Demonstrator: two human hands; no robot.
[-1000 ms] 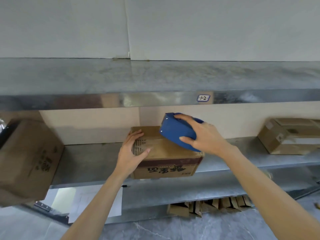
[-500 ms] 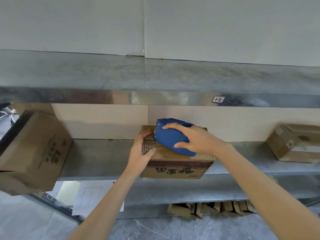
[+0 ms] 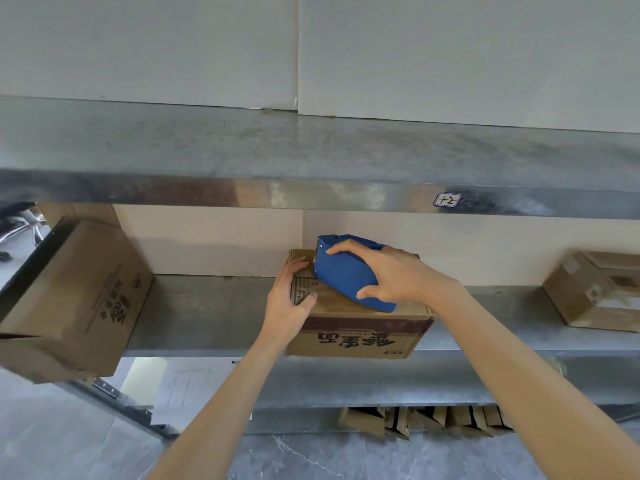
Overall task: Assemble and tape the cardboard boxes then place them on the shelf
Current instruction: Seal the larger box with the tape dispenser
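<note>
Risk of tipping off the grey metal shelf (image 3: 214, 317) for the printed brown cardboard box (image 3: 360, 327), front overhanging, left hand (image 3: 289, 299) flat on top, right hand (image 3: 391, 275) wrapped round blue plastic tape dispenser (image 3: 343, 275).

1. Left hand (image 3: 289, 299): forearm extended up and forward, palm flat, fingers spread, thumb apart.
2. Right hand (image 3: 391, 275): arm extended, wrist bent, fingers curled in a closed grip.
</note>
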